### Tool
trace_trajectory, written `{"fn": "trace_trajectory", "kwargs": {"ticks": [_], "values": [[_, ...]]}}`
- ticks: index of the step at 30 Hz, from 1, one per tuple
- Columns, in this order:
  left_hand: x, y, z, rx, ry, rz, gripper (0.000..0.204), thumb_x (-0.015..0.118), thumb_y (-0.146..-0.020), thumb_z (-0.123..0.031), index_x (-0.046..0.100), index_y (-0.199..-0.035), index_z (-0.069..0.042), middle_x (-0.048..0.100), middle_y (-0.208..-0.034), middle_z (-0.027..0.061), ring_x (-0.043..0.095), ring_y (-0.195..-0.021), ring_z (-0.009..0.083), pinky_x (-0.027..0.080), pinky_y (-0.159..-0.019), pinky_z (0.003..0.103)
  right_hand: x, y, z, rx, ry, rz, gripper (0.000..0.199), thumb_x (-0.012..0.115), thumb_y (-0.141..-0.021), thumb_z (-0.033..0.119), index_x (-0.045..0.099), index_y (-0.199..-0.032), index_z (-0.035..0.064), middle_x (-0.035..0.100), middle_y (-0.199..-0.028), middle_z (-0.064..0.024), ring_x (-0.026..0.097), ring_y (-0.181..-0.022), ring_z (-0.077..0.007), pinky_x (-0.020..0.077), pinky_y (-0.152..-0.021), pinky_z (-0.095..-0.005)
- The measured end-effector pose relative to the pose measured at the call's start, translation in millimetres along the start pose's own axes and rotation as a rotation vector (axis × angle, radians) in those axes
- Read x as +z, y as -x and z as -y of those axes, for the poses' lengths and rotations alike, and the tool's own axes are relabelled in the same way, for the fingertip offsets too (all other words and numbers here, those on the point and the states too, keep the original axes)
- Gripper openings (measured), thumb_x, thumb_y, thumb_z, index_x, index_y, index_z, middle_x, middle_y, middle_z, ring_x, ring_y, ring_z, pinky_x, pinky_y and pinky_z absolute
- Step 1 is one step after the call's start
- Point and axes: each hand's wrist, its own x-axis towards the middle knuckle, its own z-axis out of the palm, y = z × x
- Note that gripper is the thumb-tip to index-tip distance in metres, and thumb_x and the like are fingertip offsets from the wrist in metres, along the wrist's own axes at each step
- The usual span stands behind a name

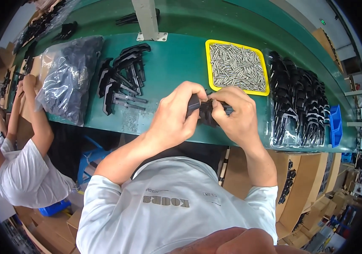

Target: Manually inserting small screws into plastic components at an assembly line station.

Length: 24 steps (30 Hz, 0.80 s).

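Note:
Close to the bench's front edge, my left hand [177, 111] is closed round a black part [207, 113] with a blocky end. My right hand [239, 111] pinches at the other side of it, thumb and forefinger together; anything small between those fingertips is hidden. Just beyond my right hand stands a yellow tray [267, 80] full of small silver metal pins [236, 65]. To the left of my hands lies a loose group of black angled parts with long grey arms [123, 74].
A clear plastic bag [68, 76] of dark parts sits on the green bench [176, 55] at left. Rows of black parts [297, 99] lie on plastic at right, beside a blue bin [336, 126]. A white post [146, 19] rises behind. A co-worker [30, 165] works at far left.

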Motion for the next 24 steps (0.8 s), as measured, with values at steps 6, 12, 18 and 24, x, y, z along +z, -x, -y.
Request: {"fn": "trace_trajectory", "kwargs": {"ticks": [6,12,18,24], "values": [[-2.2,-0.8,6.8,0.087,0.034,-0.003,0.024,0.056,-0.093,0.011,0.054,-0.113,-0.001,0.067,-0.102,0.0136,0.064,-0.078,0.0178,0.060,-0.065,0.029,-10.8,-5.5,-6.3,0.245,-0.196,0.180,0.012,0.070,-0.083,0.002,0.076,-0.093,-0.0018,0.073,-0.089,-0.0064,0.064,-0.078,-0.0221,0.0516,-0.076,-0.0322],[-11.0,-4.7,7.3,-0.228,0.236,-0.043,0.029,0.055,-0.093,0.011,0.051,-0.119,-0.001,0.065,-0.104,0.0134,0.065,-0.079,0.0183,0.059,-0.066,0.029,-15.9,-23.2,-36.4,0.142,0.028,0.033,0.015,0.070,-0.091,0.008,0.076,-0.101,-0.0009,0.073,-0.100,-0.0091,0.066,-0.092,-0.0240,0.0522,-0.085,-0.0350],[-16.2,-10.9,15.9,-0.363,0.305,-0.154,0.036,0.056,-0.094,0.009,0.048,-0.127,-0.003,0.065,-0.103,0.0113,0.066,-0.075,0.0187,0.056,-0.068,0.030,-9.8,-39.6,-90.4,-0.020,0.481,0.157,0.015,0.073,-0.089,0.014,0.076,-0.097,0.0019,0.073,-0.100,-0.0069,0.065,-0.093,-0.0271,0.0513,-0.089,-0.0373],[-20.4,-8.0,26.6,-0.395,0.346,-0.214,0.038,0.060,-0.096,0.005,0.046,-0.130,-0.003,0.064,-0.107,0.0118,0.069,-0.077,0.0198,0.056,-0.067,0.029,-2.2,-43.6,-103.8,-0.046,0.483,0.215,0.013,0.073,-0.088,0.015,0.076,-0.093,0.0033,0.073,-0.098,-0.0055,0.065,-0.092,-0.0278,0.0511,-0.089,-0.0378]]}}
